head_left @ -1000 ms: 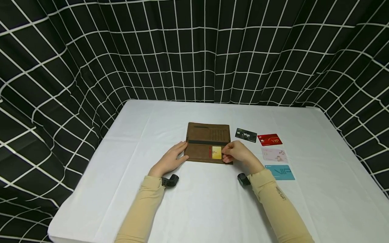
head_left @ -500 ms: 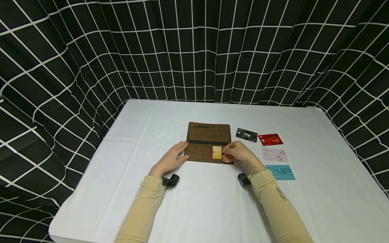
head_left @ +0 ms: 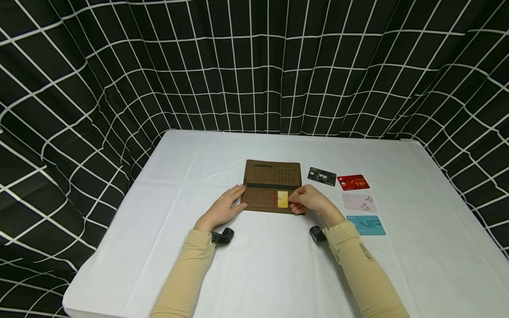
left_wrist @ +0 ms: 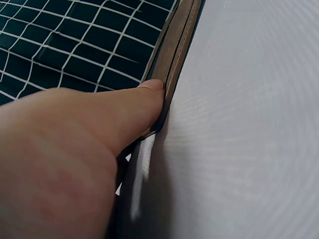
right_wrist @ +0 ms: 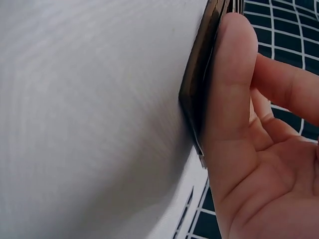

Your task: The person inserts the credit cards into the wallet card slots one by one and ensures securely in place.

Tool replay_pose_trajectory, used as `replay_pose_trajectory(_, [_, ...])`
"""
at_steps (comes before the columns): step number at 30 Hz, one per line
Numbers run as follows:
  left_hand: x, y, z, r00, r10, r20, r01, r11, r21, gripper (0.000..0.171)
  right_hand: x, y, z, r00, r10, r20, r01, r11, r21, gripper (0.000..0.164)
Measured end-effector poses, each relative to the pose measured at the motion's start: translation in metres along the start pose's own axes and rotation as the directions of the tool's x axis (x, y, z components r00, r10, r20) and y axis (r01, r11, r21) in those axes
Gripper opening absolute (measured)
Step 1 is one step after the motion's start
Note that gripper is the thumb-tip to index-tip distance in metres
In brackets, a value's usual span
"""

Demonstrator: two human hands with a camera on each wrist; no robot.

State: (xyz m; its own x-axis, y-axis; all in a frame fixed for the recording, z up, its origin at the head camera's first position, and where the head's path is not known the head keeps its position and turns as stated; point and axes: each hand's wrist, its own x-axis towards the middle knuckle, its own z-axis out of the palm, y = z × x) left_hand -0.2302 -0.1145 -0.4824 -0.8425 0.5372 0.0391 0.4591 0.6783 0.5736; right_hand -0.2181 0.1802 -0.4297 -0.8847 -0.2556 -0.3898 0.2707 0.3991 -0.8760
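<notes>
A brown wallet [head_left: 258, 203] lies unfolded on the white table, with card slots in its far half. On its near half is a yellow card [head_left: 282, 199], with a strip of red to its left. My right hand [head_left: 312, 198] pinches the yellow card by its right edge, thumb and forefinger together; the card is not visible in the right wrist view. My left hand [head_left: 222, 208] rests with extended fingers at the wallet's left edge. In the left wrist view the left thumb [left_wrist: 134, 112] touches the wallet's edge [left_wrist: 177, 59].
To the wallet's right lie a black Vip card [head_left: 322, 176], a red VIP card [head_left: 353, 182], a pale pink card [head_left: 359, 203] and a blue VIP card [head_left: 366, 225]. The right forearm passes beside the blue one. A black grid curtain [head_left: 262, 79] surrounds the table.
My right hand has shifted slightly left with the yellow card's edge, and a little less of the card's yellow shows. My left hand and the wallet stay put.
</notes>
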Motion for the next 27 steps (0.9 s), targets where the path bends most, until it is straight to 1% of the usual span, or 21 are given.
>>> replay_pose_trajectory(7, [-0.0008,0.0006,-0.0011,1.000,-0.004,0.006,0.004,1.000,-0.003,0.062,0.0007,-0.0003,0.0029,0.999,-0.032,0.019,0.032,0.999,-0.024,0.018])
replay_pose_trajectory(11, [-0.0006,0.0014,-0.0013,1.000,-0.003,0.003,0.003,1.000,-0.003,0.062,0.0014,-0.0027,0.0054,0.997,-0.069,0.029,0.071,0.995,-0.076,0.019])
replay_pose_trajectory(17, [-0.0002,0.0017,-0.0010,1.000,-0.005,0.008,0.005,1.000,-0.002,0.062,0.0053,-0.0030,0.0068,0.996,-0.080,0.026,0.082,0.987,-0.135,0.019])
replay_pose_trajectory(23, [-0.0006,0.0029,-0.0022,1.000,-0.003,0.005,0.003,1.000,-0.012,0.061,0.0062,-0.0028,0.0074,0.995,-0.092,0.036,0.096,0.984,-0.149,0.020])
replay_pose_trajectory(27, [-0.0013,0.0033,-0.0023,1.000,-0.003,0.008,0.003,1.000,-0.012,0.062,0.0047,-0.0030,0.0080,0.995,-0.094,0.039,0.098,0.987,-0.131,0.018])
